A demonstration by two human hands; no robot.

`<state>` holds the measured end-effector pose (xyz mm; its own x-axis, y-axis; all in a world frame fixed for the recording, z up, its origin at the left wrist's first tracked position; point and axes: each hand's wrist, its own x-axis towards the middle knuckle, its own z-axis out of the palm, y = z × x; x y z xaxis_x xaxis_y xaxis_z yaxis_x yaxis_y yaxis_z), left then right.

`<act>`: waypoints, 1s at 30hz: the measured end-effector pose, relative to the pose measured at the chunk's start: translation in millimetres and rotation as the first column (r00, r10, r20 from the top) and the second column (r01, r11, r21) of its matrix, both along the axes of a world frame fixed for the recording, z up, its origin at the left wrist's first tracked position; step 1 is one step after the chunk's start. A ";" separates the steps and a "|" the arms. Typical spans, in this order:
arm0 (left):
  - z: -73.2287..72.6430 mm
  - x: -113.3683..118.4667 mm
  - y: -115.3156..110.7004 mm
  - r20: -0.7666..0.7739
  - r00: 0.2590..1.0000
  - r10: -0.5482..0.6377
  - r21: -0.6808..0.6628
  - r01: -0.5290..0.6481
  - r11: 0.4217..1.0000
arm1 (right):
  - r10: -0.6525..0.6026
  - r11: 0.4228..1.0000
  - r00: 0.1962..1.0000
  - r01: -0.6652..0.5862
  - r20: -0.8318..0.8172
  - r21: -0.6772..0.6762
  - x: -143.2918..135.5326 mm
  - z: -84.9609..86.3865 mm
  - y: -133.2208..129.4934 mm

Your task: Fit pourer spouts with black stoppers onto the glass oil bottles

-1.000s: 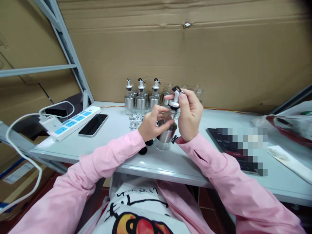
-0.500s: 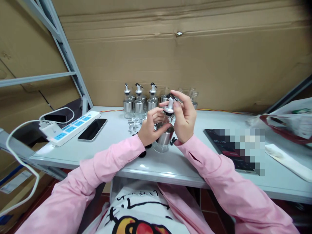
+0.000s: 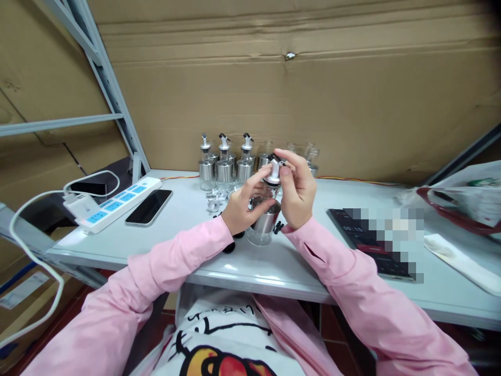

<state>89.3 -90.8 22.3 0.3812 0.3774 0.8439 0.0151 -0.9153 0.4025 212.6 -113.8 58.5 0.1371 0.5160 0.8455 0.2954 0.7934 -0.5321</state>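
A glass bottle with a steel sleeve (image 3: pixel 264 220) stands upright near the front of the table. On its neck sits a silver pour spout (image 3: pixel 273 173) with a black tip. My left hand (image 3: pixel 245 208) wraps round the bottle's neck, its thumb across the front. The thumb and fingers of my right hand (image 3: pixel 298 189) pinch the spout from the right. Behind, several like bottles stand in rows, three with spouts, such as the one at the left (image 3: pixel 206 169). Loose silver spout parts (image 3: pixel 215 200) lie left of my left hand, and small black parts (image 3: pixel 278 227) lie right of the bottle.
A white power strip (image 3: pixel 121 203) with a plugged-in charger and a black phone (image 3: pixel 149 207) lie at the left. To the right are a partly blurred tablet (image 3: pixel 362 237), a white strip (image 3: pixel 462 262) and a plastic bag (image 3: pixel 465 196). Cardboard (image 3: pixel 305 99) rises behind the table.
The fingers of my left hand have risen towards the spout's base. My right hand has shifted very slightly down and still pinches the spout.
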 end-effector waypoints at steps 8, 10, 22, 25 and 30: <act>-1.1 0.8 2.5 0.048 0.999 -0.014 0.054 0.011 0.998 | -0.096 0.990 0.990 0.084 0.103 0.113 8.3 -6.5 5.5; -1.7 0.7 3.3 0.053 0.998 -0.016 0.061 0.013 0.998 | -0.118 0.985 0.985 0.100 0.126 0.139 10.8 -9.0 7.4; -2.9 1.9 2.6 0.077 0.994 -0.076 0.046 0.073 0.996 | -0.217 0.957 0.972 0.195 0.086 0.215 6.7 -14.9 6.5; -3.5 2.0 2.8 0.086 0.993 -0.085 0.034 0.082 0.996 | -0.254 0.949 0.964 0.233 0.078 0.212 5.6 -17.4 6.8; -4.2 2.1 2.6 0.104 0.989 -0.108 -0.006 0.109 0.994 | -0.269 0.948 0.959 0.248 0.089 0.201 3.9 -19.6 6.8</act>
